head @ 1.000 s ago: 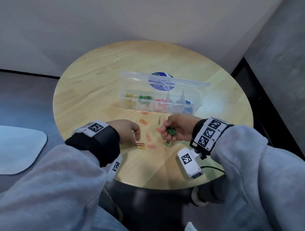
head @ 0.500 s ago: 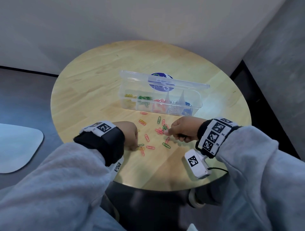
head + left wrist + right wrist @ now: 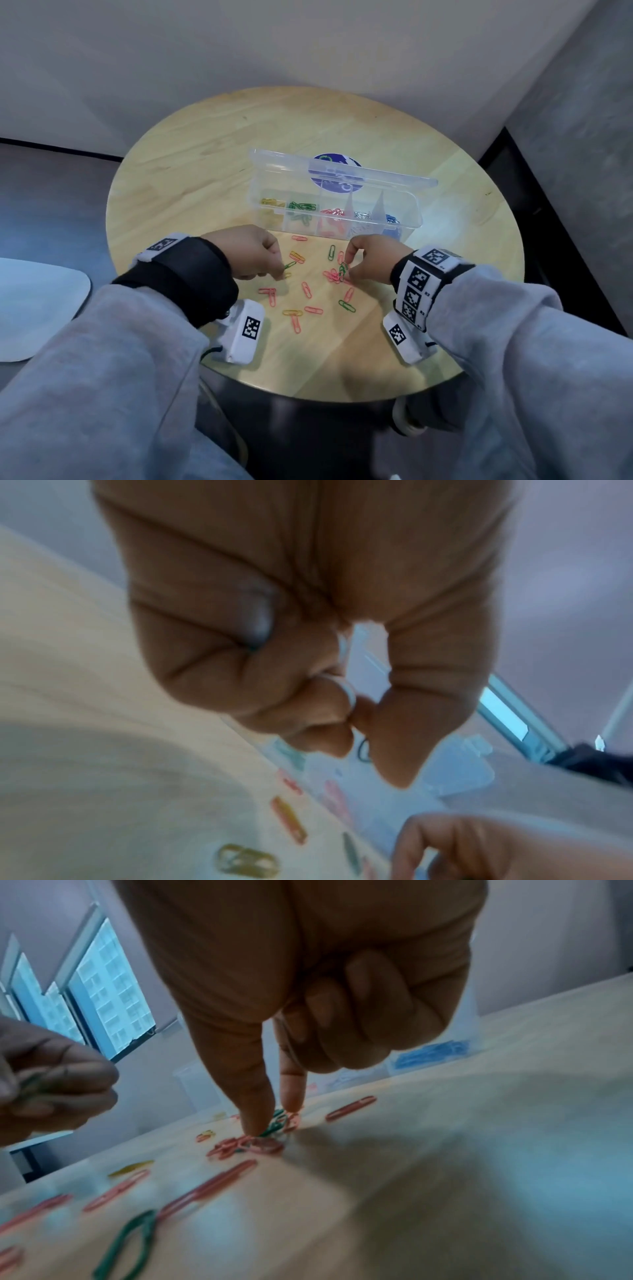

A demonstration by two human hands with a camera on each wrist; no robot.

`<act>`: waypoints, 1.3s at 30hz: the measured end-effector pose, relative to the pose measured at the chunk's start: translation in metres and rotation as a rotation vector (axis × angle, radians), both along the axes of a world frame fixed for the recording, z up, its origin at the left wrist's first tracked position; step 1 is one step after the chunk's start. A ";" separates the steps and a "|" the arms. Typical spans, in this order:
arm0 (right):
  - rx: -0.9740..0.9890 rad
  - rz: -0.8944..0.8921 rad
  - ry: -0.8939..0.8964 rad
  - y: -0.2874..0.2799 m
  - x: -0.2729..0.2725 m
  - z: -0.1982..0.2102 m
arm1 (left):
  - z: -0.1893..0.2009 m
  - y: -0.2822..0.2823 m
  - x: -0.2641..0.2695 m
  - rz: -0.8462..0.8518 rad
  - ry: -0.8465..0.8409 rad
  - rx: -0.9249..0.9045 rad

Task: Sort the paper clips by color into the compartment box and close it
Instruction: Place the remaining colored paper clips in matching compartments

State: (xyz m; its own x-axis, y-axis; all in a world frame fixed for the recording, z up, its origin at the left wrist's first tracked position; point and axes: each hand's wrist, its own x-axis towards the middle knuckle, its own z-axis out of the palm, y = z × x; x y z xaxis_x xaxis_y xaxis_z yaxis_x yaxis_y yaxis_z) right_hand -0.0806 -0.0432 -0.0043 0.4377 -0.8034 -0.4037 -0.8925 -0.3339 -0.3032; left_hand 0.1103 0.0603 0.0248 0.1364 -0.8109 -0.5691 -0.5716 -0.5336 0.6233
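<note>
The clear compartment box (image 3: 407,222) stands open on the round table, its lid (image 3: 342,174) upright behind it. Its compartments hold yellow, green, red, silver and blue clips. Several loose red, yellow and green clips (image 3: 313,310) lie in front of it. My left hand (image 3: 281,270) pinches one green clip (image 3: 289,264) just above the table; in the left wrist view the left hand (image 3: 356,739) shows thumb and fingers pressed together. My right hand (image 3: 346,270) has thumb and index finger pinching green clips (image 3: 274,1125) in a small red pile (image 3: 246,1146).
The wooden table (image 3: 205,164) is bare behind and to the left of the box. A blue round sticker (image 3: 334,161) shows behind the lid. The table's near edge runs just under my wrists. A pale seat (image 3: 34,308) lies off to the left.
My right hand turned from palm-up with green clips to fingertips down on the pile. My left hand lifted off the table with a green clip pinched.
</note>
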 end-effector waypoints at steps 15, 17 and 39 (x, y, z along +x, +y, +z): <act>0.031 -0.041 0.018 0.003 0.016 -0.002 | 0.001 -0.007 0.003 0.412 0.539 -0.094; 0.033 -0.059 0.011 0.001 0.014 -0.001 | 0.002 -0.007 0.006 0.438 0.577 -0.093; 0.451 -0.328 -0.220 -0.008 0.014 0.010 | 0.004 -0.008 0.002 0.379 0.467 -0.048</act>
